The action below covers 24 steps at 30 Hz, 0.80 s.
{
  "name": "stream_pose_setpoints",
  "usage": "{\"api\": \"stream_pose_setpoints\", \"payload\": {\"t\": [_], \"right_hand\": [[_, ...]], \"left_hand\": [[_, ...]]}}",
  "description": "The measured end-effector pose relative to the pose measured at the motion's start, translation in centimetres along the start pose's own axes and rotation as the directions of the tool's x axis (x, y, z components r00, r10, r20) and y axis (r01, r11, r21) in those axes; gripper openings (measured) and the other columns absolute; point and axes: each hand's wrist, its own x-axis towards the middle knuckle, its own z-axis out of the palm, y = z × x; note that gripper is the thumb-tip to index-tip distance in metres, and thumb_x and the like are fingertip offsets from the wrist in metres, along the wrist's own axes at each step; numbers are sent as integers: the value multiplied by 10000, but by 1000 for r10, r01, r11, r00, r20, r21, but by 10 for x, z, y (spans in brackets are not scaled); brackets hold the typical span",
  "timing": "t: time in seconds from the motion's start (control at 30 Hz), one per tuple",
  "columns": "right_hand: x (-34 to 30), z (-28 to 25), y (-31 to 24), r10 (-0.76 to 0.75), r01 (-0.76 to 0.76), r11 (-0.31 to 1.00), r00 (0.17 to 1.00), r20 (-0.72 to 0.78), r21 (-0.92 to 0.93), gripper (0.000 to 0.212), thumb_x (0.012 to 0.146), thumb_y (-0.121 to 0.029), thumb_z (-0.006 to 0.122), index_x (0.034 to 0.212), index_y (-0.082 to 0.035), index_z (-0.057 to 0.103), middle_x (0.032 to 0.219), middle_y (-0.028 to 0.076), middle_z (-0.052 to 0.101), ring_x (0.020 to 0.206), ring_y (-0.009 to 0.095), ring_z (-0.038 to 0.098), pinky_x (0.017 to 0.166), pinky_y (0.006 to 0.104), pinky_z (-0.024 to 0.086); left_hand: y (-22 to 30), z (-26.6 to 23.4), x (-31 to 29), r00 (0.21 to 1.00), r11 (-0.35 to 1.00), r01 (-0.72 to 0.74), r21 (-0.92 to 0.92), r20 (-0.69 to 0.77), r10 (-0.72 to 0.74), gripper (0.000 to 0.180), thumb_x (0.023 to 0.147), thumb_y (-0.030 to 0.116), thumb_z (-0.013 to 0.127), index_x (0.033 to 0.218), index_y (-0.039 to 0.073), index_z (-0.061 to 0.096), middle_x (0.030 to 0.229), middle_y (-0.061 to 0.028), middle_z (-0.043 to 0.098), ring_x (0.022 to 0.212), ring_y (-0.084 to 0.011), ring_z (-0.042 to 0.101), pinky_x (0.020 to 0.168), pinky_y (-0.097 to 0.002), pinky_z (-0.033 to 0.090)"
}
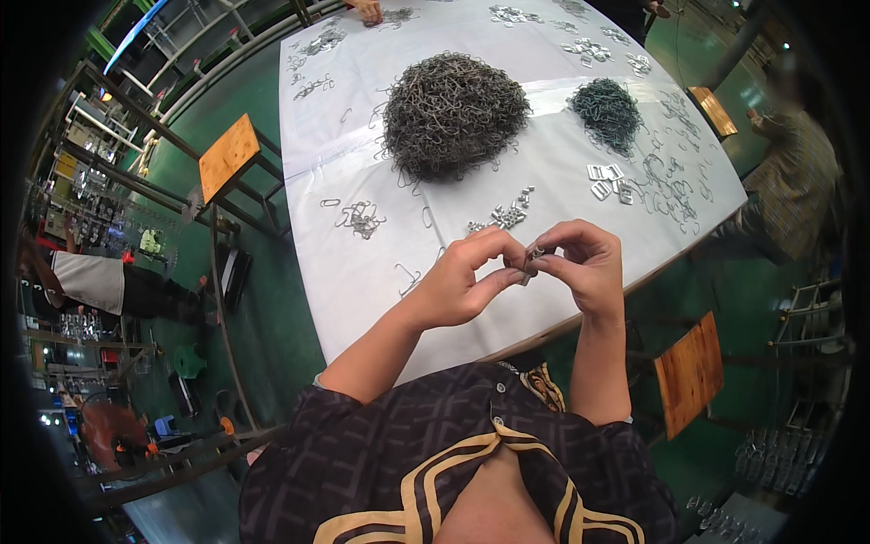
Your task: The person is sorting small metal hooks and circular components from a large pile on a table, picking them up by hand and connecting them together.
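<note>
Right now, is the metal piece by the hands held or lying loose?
Held: the left hand and right hand meet at the metal piece, pinching it. Its full shape is hidden.

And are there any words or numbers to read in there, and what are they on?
None that can be read.
Small metal piece in the fingers: too small to tell.
White table, dark shirt: no readable words.
Anything farther back: too small or blurred.

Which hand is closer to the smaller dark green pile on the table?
Right. The right hand is almost straight below the dark green pile in the picture; the left hand is farther off, over to the left.
</note>
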Motion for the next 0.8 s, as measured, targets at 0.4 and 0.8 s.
{"api": "stream_pose_setpoints", "payload": {"t": [0.4, 0.8], "right_hand": [[1, 7, 5, -64, 64, 998, 998, -20, -21, 230, 648, 167, 662, 843, 49, 626, 803, 114, 638, 760, 164, 606, 685, 269, 477], [11, 1, 3, -145, 149, 988, 986, -79, 39, 248, 647, 172, 654, 857, 46, 617, 810, 118, 628, 779, 178, 606, 703, 272, 486]], "left_hand": [[-16, -40, -1, 994, 994, 103, 19, -28, -103, 90, 795, 38, 621, 877, 21, 655, 858, -62, 660, 799, -151, 599, 757, -278, 456], [-158, -122, 37, 767, 156, 640, 753, -611, -197, 104, 746, 30, 565, 730, -15, 657, 815, -186, 652, 777, -344, 642, 711, -410, 507]]}}
